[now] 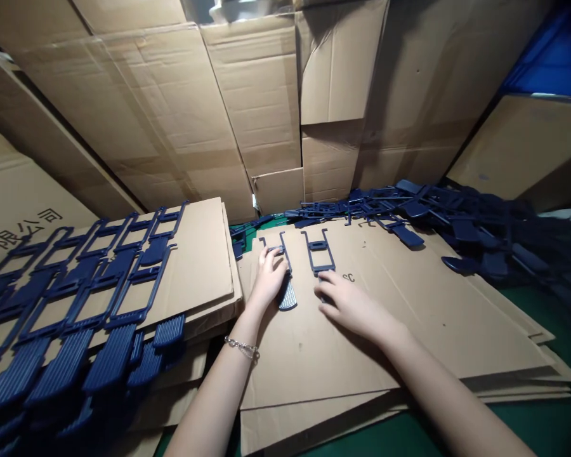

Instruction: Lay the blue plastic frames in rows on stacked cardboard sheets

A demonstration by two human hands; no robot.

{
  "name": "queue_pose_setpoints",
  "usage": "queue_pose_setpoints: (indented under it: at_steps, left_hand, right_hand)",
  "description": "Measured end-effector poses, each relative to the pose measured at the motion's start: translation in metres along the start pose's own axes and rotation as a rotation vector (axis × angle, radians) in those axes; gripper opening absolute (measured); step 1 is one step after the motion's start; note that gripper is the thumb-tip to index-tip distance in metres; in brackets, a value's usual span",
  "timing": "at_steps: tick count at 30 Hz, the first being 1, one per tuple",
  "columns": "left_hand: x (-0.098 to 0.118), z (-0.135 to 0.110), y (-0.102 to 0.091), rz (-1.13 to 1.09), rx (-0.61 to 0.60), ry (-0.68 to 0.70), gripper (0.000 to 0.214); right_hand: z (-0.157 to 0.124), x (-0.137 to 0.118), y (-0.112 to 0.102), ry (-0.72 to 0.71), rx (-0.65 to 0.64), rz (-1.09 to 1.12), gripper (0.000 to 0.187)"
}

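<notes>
My left hand rests, fingers curled, on a dark blue plastic frame part lying on a flat cardboard sheet; a ribbed tab of it shows below my palm. My right hand lies palm down with fingers together on the lower end of a second blue frame part beside the first. Both parts lie parallel, pointing away from me.
A row of several overlapping blue parts lies on stacked cardboard at the left. A loose heap of blue parts spreads across the back right. Cardboard boxes wall in the back. Green table surface shows at the lower right.
</notes>
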State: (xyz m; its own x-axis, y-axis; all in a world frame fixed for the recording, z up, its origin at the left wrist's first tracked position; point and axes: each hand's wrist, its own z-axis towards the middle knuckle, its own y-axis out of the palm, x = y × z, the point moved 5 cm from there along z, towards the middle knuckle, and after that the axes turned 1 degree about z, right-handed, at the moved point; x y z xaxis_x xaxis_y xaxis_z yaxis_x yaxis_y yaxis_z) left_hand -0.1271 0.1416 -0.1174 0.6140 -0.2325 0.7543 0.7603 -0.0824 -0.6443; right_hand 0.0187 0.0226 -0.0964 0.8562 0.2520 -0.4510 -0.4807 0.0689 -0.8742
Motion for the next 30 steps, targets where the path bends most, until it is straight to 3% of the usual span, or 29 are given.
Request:
queue_pose_setpoints:
  at_steps: [4, 9, 14, 21, 30]
  left_hand:
    - [0.011, -0.008, 0.01, 0.165, -0.076, 0.089, 0.047]
    - [0.015, -0.011, 0.017, 0.452, -0.089, 0.177, 0.042]
    - [0.021, -0.013, 0.018, 0.617, -0.065, 0.201, 0.037]
    - [0.024, -0.015, 0.021, 0.593, -0.081, 0.23, 0.048]
    - [0.023, -0.013, 0.01, 0.566, -0.033, 0.212, 0.046]
  right_hand:
    - [-0.008, 0.0, 0.01, 0.05, -0.103, -0.012, 0.029]
    - [-0.008, 0.002, 0.016, 0.132, -0.06, -0.147, 0.046]
    - [-0.011, -0.002, 0.022, 0.209, -0.036, -0.286, 0.047]
    - [-0.01, -0.014, 0.024, 0.12, -0.091, -0.271, 0.044]
    - [0.008, -0.032, 0.034, 0.198, -0.202, -0.145, 0.049]
